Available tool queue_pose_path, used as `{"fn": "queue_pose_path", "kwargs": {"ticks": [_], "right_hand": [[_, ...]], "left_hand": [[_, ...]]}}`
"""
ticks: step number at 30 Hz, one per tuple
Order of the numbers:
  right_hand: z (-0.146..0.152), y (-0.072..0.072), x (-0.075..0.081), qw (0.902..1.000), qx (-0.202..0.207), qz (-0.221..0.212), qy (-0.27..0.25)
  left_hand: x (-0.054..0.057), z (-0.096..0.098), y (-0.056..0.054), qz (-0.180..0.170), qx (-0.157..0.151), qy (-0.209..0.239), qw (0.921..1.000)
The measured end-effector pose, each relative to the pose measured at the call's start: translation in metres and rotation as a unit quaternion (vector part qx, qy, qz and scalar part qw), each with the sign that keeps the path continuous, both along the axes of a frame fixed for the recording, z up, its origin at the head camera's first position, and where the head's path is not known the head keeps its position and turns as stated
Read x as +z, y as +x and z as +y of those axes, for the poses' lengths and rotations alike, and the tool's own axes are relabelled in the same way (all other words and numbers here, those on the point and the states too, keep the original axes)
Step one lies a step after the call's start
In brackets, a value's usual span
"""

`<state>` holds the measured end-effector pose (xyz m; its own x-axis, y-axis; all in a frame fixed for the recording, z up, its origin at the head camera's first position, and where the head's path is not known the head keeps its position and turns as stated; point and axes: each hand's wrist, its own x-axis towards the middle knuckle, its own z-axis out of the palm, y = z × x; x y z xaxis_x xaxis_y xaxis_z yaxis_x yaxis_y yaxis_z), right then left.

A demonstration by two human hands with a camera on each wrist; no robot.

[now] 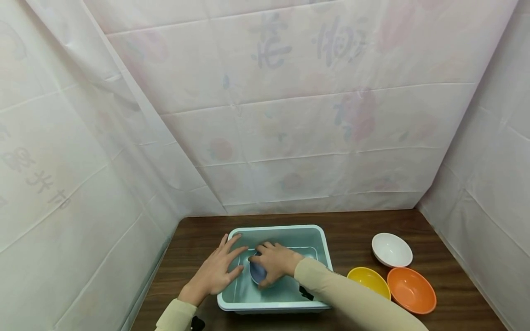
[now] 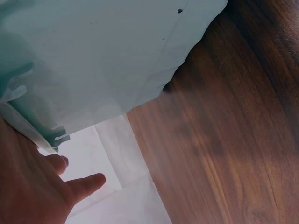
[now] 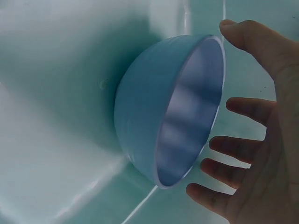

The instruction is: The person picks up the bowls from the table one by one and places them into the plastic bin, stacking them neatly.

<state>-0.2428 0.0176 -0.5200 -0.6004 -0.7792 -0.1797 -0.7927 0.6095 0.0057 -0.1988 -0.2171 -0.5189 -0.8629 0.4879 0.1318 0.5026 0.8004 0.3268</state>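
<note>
A blue bowl (image 1: 256,274) sits inside the light teal plastic tub (image 1: 273,305), toward its left side. Over the bowl's opening spreads my right hand (image 1: 276,262). The right wrist view shows its thumb and fingers apart, close to the rim of the bowl (image 3: 142,105) without curling round it. My left hand (image 1: 216,270) is at the tub's left edge, fingers splayed over the rim. In the left wrist view, part of that hand (image 2: 35,186) appears beside the tub's outer wall (image 2: 93,56); whether it touches the rim I cannot tell.
Right of the tub, a white bowl (image 1: 391,249), a yellow bowl (image 1: 370,280) and an orange bowl (image 1: 411,290) stand grouped on the dark wooden table (image 1: 190,239). My right forearm passes in front of the yellow one. Pale printed sheets (image 1: 290,138) enclose the back and sides.
</note>
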Motion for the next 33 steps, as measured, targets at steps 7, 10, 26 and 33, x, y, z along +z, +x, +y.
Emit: {"fn": "queue_pose_path", "kwargs": {"ticks": [7, 10, 26, 33], "right_hand": [[0.001, 0.002, 0.009, 1.0000, -0.007, -0.002, -0.004], [0.002, 0.002, 0.016, 0.9999, -0.015, -0.003, -0.006], [0.031, 0.002, 0.066, 0.9934, -0.052, -0.054, -0.087], [0.048, 0.008, 0.085, 0.9859, -0.085, -0.063, -0.130]], "left_hand": [[-0.001, 0.000, 0.000, 0.008, -0.002, 0.001, 1.0000], [-0.001, -0.001, 0.000, 0.010, -0.004, 0.003, 0.9999], [-0.004, -0.003, -0.001, -0.002, -0.015, 0.010, 0.9998], [-0.006, -0.003, -0.001, 0.015, -0.022, 0.020, 0.9994]]}}
